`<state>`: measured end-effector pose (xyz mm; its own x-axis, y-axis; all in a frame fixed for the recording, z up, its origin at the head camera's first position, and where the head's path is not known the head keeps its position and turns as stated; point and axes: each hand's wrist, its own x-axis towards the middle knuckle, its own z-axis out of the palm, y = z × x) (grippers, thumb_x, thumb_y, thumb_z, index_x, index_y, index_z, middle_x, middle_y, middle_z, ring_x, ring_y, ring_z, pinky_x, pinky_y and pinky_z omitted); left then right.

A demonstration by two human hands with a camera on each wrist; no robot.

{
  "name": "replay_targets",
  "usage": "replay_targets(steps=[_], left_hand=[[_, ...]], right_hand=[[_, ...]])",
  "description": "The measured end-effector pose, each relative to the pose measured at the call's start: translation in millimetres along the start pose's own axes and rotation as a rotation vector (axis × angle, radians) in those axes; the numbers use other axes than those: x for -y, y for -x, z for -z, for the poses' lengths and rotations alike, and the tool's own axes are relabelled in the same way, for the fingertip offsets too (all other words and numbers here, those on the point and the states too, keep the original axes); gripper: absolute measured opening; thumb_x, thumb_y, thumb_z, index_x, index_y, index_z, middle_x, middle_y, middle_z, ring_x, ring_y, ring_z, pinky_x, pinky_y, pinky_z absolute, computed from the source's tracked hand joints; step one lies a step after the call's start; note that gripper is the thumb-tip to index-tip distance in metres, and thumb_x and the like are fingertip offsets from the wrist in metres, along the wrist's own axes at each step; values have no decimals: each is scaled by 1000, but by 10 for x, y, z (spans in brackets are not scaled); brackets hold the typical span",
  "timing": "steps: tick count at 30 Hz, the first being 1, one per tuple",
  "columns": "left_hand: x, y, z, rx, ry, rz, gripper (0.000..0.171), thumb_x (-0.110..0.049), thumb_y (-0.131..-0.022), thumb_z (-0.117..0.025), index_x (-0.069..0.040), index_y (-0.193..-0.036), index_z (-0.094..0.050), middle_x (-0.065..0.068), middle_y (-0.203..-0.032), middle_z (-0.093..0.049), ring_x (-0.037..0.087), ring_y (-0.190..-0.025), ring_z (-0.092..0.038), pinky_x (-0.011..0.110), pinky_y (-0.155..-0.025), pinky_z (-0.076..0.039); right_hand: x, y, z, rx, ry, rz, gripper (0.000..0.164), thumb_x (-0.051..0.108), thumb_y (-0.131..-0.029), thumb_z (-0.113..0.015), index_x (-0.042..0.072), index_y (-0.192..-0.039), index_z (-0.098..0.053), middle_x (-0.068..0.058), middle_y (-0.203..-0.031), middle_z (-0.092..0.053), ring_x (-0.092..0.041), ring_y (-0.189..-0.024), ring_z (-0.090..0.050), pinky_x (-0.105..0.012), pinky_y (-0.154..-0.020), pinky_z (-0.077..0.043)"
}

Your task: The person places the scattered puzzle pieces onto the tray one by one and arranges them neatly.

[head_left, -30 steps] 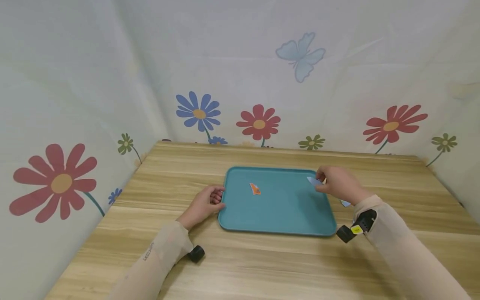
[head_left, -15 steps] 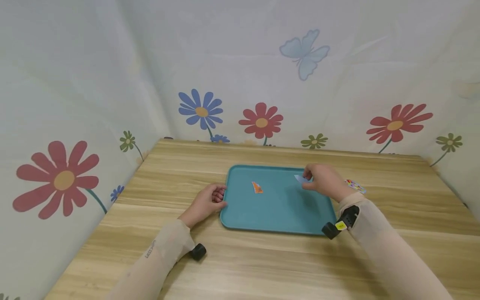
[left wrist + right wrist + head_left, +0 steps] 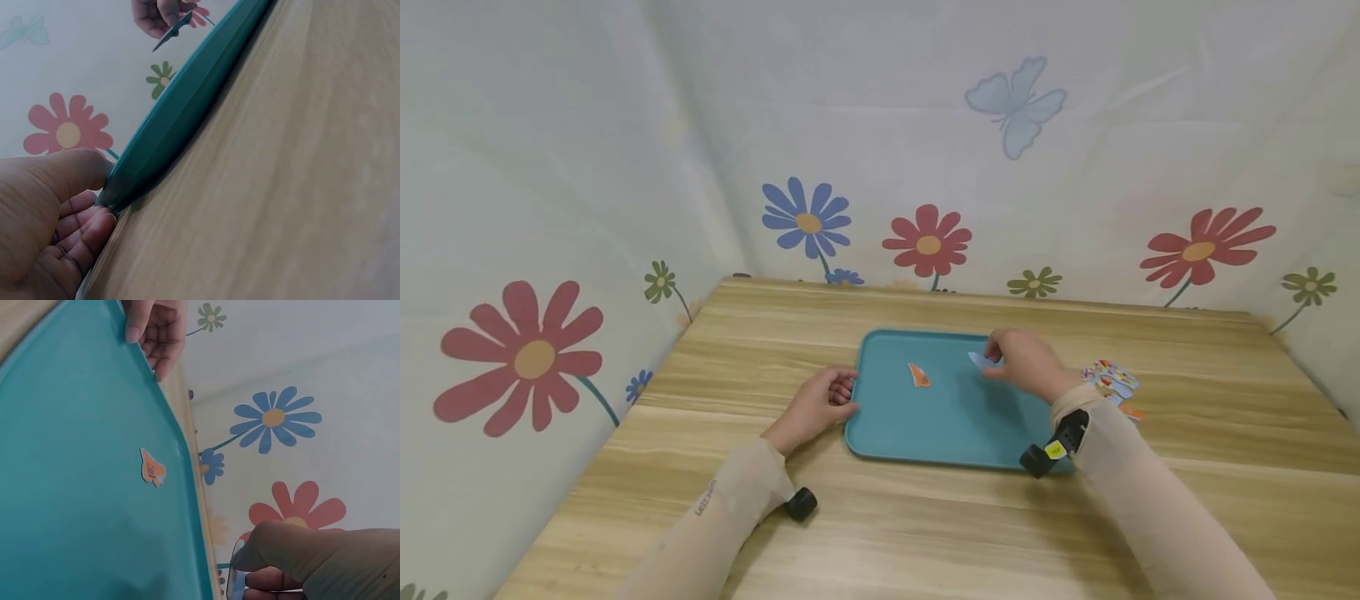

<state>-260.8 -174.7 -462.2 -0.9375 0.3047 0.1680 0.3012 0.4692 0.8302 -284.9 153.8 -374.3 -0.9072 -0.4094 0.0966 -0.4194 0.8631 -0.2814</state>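
My left hand [image 3: 812, 407] grips the left rim of the teal tray [image 3: 925, 435]; its thumb lies over the rim and the fingers curl against the outside. Above the right half of the tray, my right hand [image 3: 1028, 365] pinches a thin light blue puzzle piece [image 3: 979, 361] between thumb and fingers. The right wrist view shows that puzzle piece [image 3: 235, 575] nearly edge-on. An orange puzzle piece [image 3: 919, 375] lies flat on the tray, left of the held one.
Several colourful puzzle pieces [image 3: 1108, 379] lie on the wooden table [image 3: 880, 533] just right of the tray, partly hidden by the right forearm. A cloth backdrop [image 3: 865, 125] printed with flowers rises behind the table's far edge.
The right hand has moved left over the tray, carrying the light blue puzzle piece, which uncovers the pieces at the right. My left hand keeps its place on the rim.
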Motion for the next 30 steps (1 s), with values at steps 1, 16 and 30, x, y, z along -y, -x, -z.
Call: replay_targets(steps=[1, 16, 30], left_hand=[[-4, 5, -1, 0, 1, 1, 49, 2, -83, -70, 10, -127, -51, 21, -106, -58, 24, -91, -59, 29, -79, -53], [-22, 9, -1, -2, 2, 16, 48, 1, -82, -71, 7, -126, -52, 18, -105, -59, 19, -90, -57, 22, -78, -51], [-17, 10, 2, 1, 14, 12, 48, 0, -82, -71, 8, -126, -53, 19, -106, -59, 22, -90, -58, 26, -78, -52]], right_hand=[[13, -10, -11, 3, -4, -3, 24, 17, -82, -73, -1, -96, -66, -12, -89, -67, -21, -80, -61, -40, -76, -52], [165, -178, -212, 8, -46, -72, 28, 21, -83, -73, 1, -102, -66, -11, -96, -67, -22, -85, -61, -40, -79, -53], [270, -266, -373, 36, -32, -93, 29, 22, -83, -71, 1, -102, -66, -9, -93, -65, -19, -79, -57, -37, -74, -52]])
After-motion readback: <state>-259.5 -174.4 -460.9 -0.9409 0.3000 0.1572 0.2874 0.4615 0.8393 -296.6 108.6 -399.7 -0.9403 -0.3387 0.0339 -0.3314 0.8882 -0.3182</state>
